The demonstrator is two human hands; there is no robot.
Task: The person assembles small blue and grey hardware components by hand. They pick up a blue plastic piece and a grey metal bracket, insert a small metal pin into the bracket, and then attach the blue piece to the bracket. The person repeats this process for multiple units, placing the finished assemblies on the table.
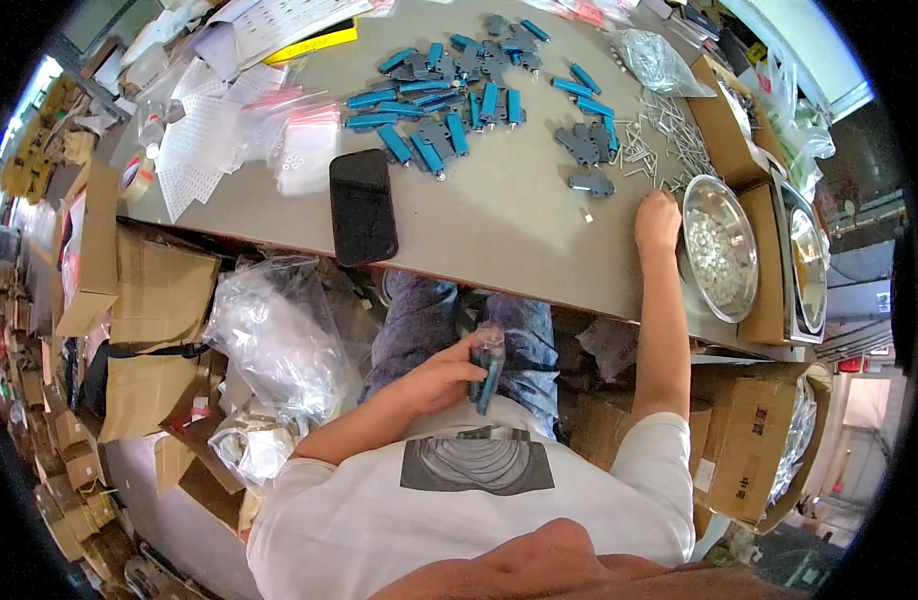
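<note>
My left hand (pixel 441 380) is closed round a blue-and-grey plastic part (pixel 489 378), held over my lap below the table edge. My right hand (pixel 658 222) rests at the right of the table, fingers pinched together at the near edge of a pile of bent metal pins (pixel 669 140). Whatever is between those fingertips is hidden. Just right of that hand stands a steel bowl (pixel 694 270) holding many small white pieces (pixel 717 255). A grey part (pixel 591 184) and a tiny white piece (pixel 587 215) lie to its left.
Many blue-and-grey parts (pixel 429 150) are spread over the far table (pixel 499 225). A black phone (pixel 363 207) lies near the front edge, beside plastic bags (pixel 309 150) and perforated sheets (pixel 194 130). Cardboard boxes (pixel 744 440) flank me. A clear bag (pixel 655 62) lies far right.
</note>
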